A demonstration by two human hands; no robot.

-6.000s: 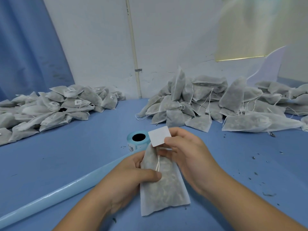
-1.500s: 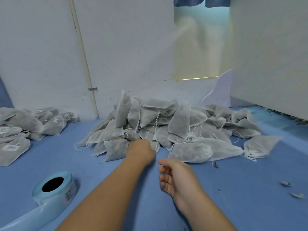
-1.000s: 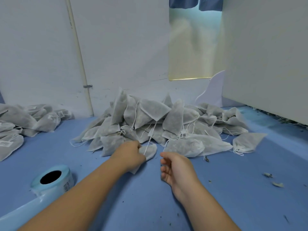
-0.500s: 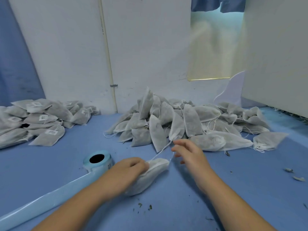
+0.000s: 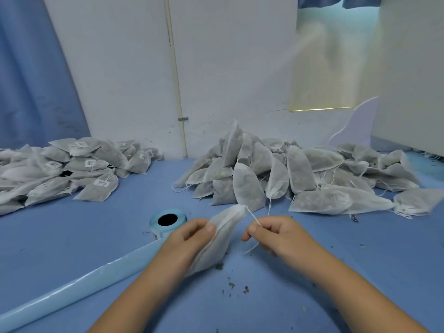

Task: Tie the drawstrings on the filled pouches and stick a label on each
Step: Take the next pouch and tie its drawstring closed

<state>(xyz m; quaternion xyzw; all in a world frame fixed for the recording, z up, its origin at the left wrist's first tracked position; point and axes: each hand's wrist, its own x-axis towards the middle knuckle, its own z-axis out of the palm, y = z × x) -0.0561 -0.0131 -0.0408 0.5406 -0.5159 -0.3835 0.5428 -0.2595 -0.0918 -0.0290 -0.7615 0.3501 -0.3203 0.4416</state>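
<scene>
My left hand (image 5: 186, 239) grips a filled white mesh pouch (image 5: 219, 233) by its body, the gathered neck pointing up and away from me. My right hand (image 5: 276, 233) pinches the pouch's thin white drawstring (image 5: 253, 217) just right of the neck, and a loose end hangs below the fingers. A light blue label roll (image 5: 168, 221) stands on the blue table just left of my left hand, and its shiny backing strip (image 5: 79, 281) runs toward the lower left edge.
A heap of unlabelled filled pouches (image 5: 300, 179) lies behind my hands against the white wall. A second heap of pouches with white labels (image 5: 69, 171) lies at the far left. Dark herb crumbs (image 5: 231, 286) dot the blue table (image 5: 348, 248) near my wrists.
My left hand pulled one pouch out of the unlabelled heap and drew it toward me. My right hand closed on its drawstring. The view swung back left and down.
</scene>
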